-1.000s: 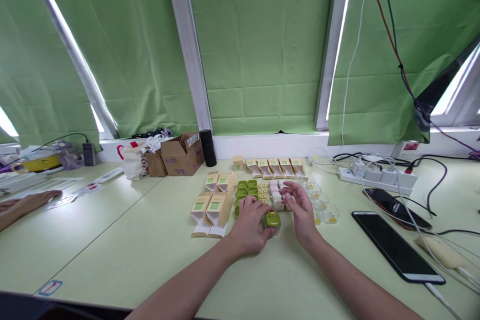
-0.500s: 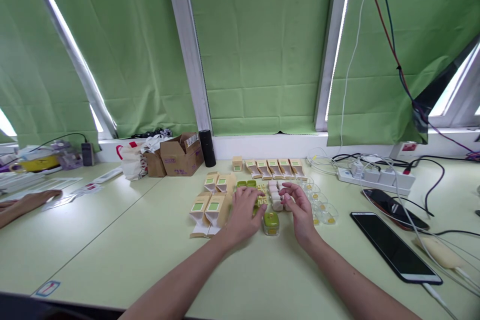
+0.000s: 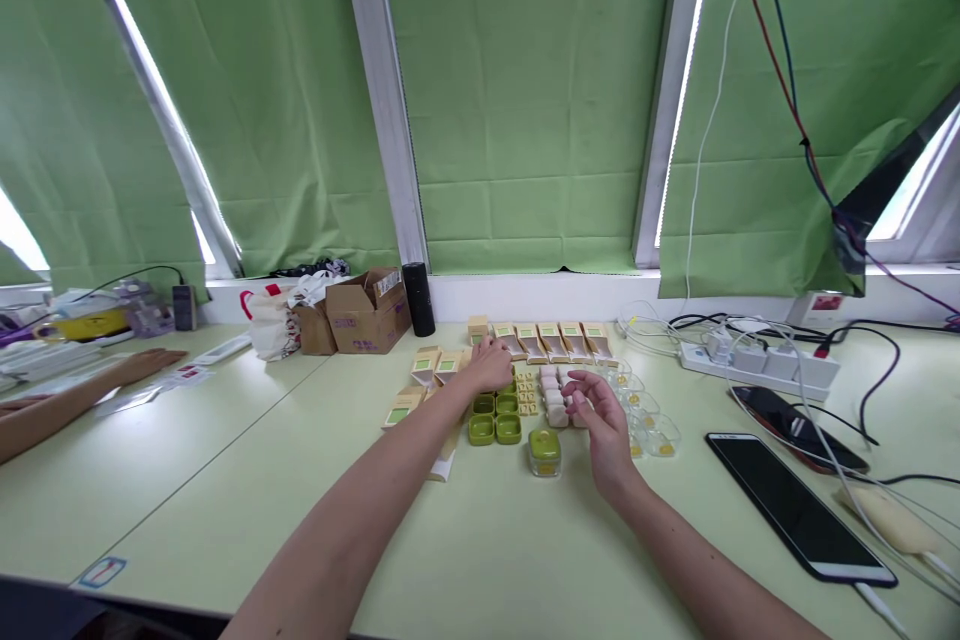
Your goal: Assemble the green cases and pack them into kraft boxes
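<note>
My left hand (image 3: 489, 366) reaches to the far end of the rows of green square lids (image 3: 481, 430), close to a small closed carton (image 3: 478, 328); its fingertips are hidden behind the hand. My right hand (image 3: 602, 420) hovers over the white blocks (image 3: 553, 392), fingers loosely bent and thumb apart, with nothing visible in them. Between my forearms stands a small clear jar with a green lid (image 3: 544, 452). Small yellow pieces (image 3: 527, 396) lie between lids and blocks. Clear cups (image 3: 661, 436) with yellow spots stand right of my right hand.
Opened cartons (image 3: 405, 406) lie left, partly behind my left arm, and more cartons (image 3: 570, 342) line the back. A phone (image 3: 799, 505), cables and a power strip (image 3: 757, 365) occupy the right. Far left is another person's arm (image 3: 142, 368); a cardboard box (image 3: 367, 315) stands behind.
My left hand has moved away from me to the back of the lids, uncovering the front ones. My right hand has barely moved. The other person's hand has shifted right.
</note>
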### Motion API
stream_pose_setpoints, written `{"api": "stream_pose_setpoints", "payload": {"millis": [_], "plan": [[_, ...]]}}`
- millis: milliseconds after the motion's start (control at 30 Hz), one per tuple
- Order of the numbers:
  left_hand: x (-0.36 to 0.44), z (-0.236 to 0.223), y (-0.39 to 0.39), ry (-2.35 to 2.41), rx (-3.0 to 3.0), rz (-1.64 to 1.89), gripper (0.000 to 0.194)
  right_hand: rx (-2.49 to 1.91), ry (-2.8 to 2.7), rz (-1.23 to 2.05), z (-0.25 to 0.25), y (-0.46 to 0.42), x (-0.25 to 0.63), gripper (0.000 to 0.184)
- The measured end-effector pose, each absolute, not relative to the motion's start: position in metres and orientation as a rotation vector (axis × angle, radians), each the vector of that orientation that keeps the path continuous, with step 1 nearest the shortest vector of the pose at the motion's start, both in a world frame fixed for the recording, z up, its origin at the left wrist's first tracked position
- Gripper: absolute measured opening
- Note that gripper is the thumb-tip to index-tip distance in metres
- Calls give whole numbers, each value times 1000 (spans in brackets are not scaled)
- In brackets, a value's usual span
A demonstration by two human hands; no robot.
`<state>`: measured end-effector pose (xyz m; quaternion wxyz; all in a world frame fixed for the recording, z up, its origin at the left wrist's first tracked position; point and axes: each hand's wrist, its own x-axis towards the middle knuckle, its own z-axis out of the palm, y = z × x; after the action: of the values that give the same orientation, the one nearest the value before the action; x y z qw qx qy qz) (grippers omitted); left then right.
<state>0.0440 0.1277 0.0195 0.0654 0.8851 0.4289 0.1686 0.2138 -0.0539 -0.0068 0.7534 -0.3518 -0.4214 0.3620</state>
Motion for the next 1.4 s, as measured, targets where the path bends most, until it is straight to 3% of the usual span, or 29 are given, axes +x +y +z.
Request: {"api": "stream_pose_setpoints", "payload": {"millis": [167, 400, 667, 900, 1200, 1400], "plan": [[57, 10, 149, 1428, 2656, 248, 36, -786, -945, 778, -9, -53, 215, 35], [69, 4, 158, 1448, 2616, 183, 36, -809, -959, 765, -9, -52, 215, 34], [45, 7, 156, 1407, 2573, 379, 33, -821, -970, 741, -7, -53, 215, 34], [26, 25, 156, 1276, 2553, 702, 53, -822, -976, 754, -11, -51, 215, 36], [3, 38, 72, 1106, 2686, 884, 60, -895, -965, 739, -13, -46, 219, 41], [-10, 32, 4, 1048, 3102, 726, 60, -939, -942, 884, -8, -40, 218, 59]]}}
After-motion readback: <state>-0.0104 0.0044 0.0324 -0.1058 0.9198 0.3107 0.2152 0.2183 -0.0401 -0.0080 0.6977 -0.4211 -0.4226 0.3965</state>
